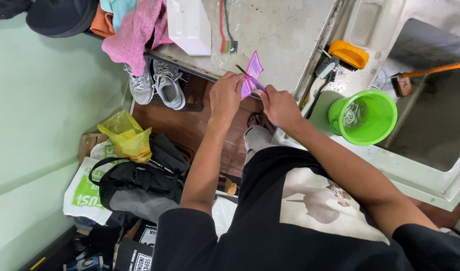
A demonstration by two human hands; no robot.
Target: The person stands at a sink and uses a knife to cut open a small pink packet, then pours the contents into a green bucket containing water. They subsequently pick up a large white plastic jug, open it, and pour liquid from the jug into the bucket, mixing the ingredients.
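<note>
Left of the concrete counter (pixel 280 30), on the floor, lay a yellow plastic bag (pixel 124 135), a black bag (pixel 139 183) and a white-and-green carrier bag (pixel 84 193), beside a pale green wall (pixel 34 100). A pair of grey sneakers (pixel 157 85) stood under the counter's left edge, with a pink towel (pixel 137 30) draped over that edge.

At the counter's front edge, my left hand (pixel 226 95) was closed, thumb and fingers pinching the lower part of a pink sachet (pixel 251 74). My right hand (pixel 280 106) was curled around a pair of scissors (pixel 250 78); its blades crossed the sachet. I judged the cut to be under way: the sachet was upright and in one piece as far as I could tell, and nothing had been poured out. Whether the blades had bitten through was not visible.

On the counter stood a white plastic container (pixel 190 22) and a small brush (pixel 227 30). Right of the counter, a green bucket (pixel 365 118), an orange scrubbing brush (pixel 347 54) and a dark brush (pixel 325 70) sat on the rim of a grey basin (pixel 430 100). The counter surface was stained and worn; the room was cramped and cluttered.
</note>
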